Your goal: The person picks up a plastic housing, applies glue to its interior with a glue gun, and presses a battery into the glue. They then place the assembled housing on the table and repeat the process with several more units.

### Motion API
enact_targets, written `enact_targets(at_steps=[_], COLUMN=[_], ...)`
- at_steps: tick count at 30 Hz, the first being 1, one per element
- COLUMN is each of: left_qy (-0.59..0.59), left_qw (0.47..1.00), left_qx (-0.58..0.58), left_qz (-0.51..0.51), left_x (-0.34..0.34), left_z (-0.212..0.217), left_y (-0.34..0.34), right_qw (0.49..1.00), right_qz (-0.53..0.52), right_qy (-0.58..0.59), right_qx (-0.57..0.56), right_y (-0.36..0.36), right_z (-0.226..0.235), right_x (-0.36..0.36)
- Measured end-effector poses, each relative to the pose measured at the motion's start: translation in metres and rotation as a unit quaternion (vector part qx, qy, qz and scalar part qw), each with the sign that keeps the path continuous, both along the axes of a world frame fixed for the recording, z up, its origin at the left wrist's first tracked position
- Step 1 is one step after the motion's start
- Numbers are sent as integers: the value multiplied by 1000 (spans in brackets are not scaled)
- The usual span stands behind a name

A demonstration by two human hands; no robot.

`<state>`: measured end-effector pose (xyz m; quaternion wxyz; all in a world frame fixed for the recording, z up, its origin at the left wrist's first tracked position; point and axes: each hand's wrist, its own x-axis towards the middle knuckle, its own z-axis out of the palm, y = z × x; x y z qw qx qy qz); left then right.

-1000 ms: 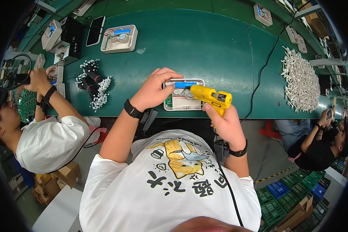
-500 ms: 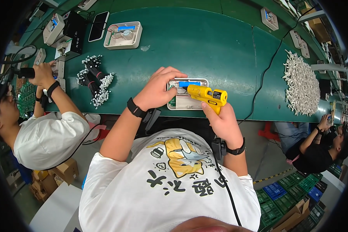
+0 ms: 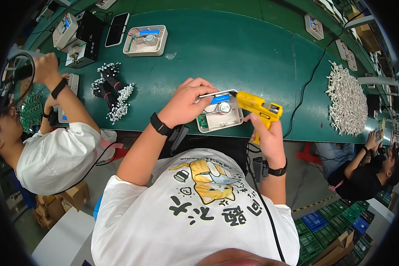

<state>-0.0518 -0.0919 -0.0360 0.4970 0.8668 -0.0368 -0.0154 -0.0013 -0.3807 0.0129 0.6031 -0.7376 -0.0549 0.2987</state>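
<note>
A white plastic housing (image 3: 221, 120) lies at the near edge of the green table, slightly tilted. My left hand (image 3: 188, 101) grips its upper left rim, with the thumb reaching inside. Within it are a blue battery cell (image 3: 220, 99) along the far wall, a round white part (image 3: 225, 107) and a green circuit board (image 3: 203, 122). My right hand (image 3: 270, 136) is wrapped round the handle of a yellow glue gun (image 3: 258, 104). The gun's dark nozzle points left, close to the housing's far right corner by the battery; whether it touches is too small to tell.
Bundled black wires (image 3: 113, 93) lie to the left, and another housing (image 3: 146, 41) and a phone (image 3: 117, 30) farther back. A pile of small white parts (image 3: 346, 99) sits at right, beyond a black cable (image 3: 312, 71). Co-workers (image 3: 60, 150) sit on both sides.
The glue gun has shifted right and slightly up from over the housing to its far right corner. The housing has turned and tilted a little in my left hand, uncovering the round white part.
</note>
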Motion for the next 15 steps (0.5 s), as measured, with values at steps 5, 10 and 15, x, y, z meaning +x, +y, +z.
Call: enact_targets(at_steps=[5, 10, 15], left_qy=[44, 64, 69], left_qw=[998, 996, 995], left_qx=[-13, -6, -10], left_qz=[-31, -54, -67], left_x=[4, 8, 13], left_z=[3, 7, 10], left_y=[6, 8, 13], right_qw=[994, 981, 963], right_qz=[-67, -116, -160], right_qy=[9, 12, -10], right_qx=[82, 153, 218], right_y=[-31, -44, -44], right_z=[-21, -41, -57], right_x=[3, 1, 2])
